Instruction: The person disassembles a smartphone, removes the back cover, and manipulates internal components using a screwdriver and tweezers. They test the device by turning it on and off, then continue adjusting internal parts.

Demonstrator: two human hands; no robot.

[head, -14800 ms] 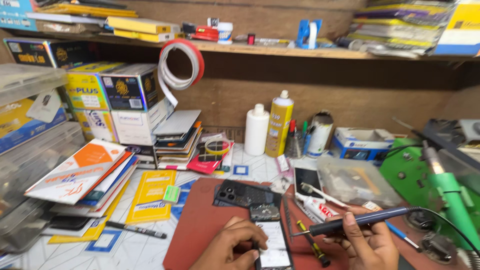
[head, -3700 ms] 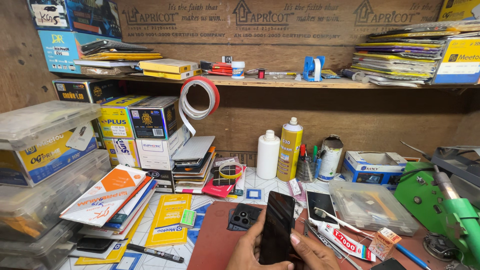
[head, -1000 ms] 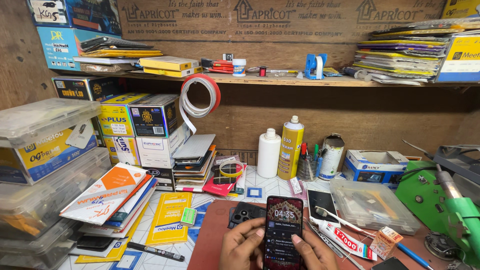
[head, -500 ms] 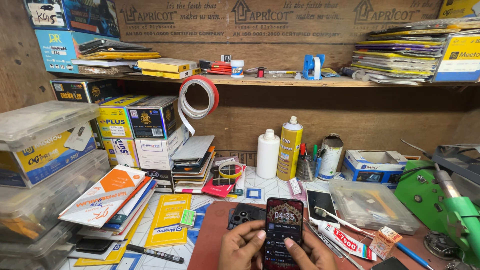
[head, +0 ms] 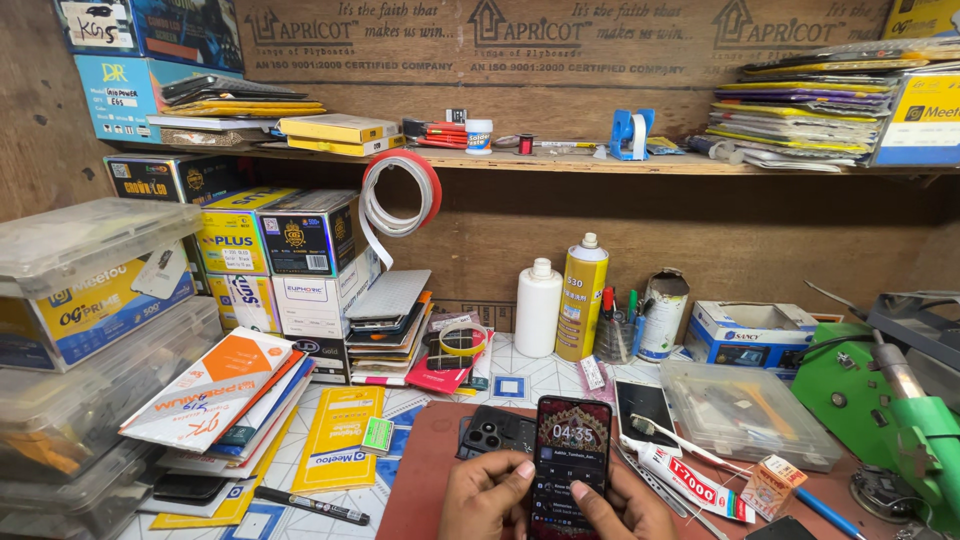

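- Both hands are low at the near edge of the bench, wrapped around a lit smartphone [head: 570, 460] held upright between them
- The left hand [head: 487, 497] cups the phone's left side, thumb laid against its edge; the right hand [head: 622, 505] grips the right side with its thumb bent onto the lower screen, so both are closed on the phone rather than spread
- Just beyond the left hand a dark phone back cover [head: 496, 433] lies on the red-brown work mat [head: 425, 470]
- Just past the right hand lie a bare screen panel [head: 646, 408], a white glue tube [head: 685, 478] and a small orange box [head: 773, 484]
- Further right sit a clear plastic tray [head: 750, 410] and a green machine [head: 890, 420]
- Straight ahead of the hands, against the wooden wall, stand a white bottle [head: 539, 308] and a yellow spray can [head: 582, 298]
- Off to the left are a black marker [head: 310, 505], a yellow packet [head: 340, 450] and stacked boxes [head: 290, 270]; a tape roll [head: 400, 190] hangs from the shelf above
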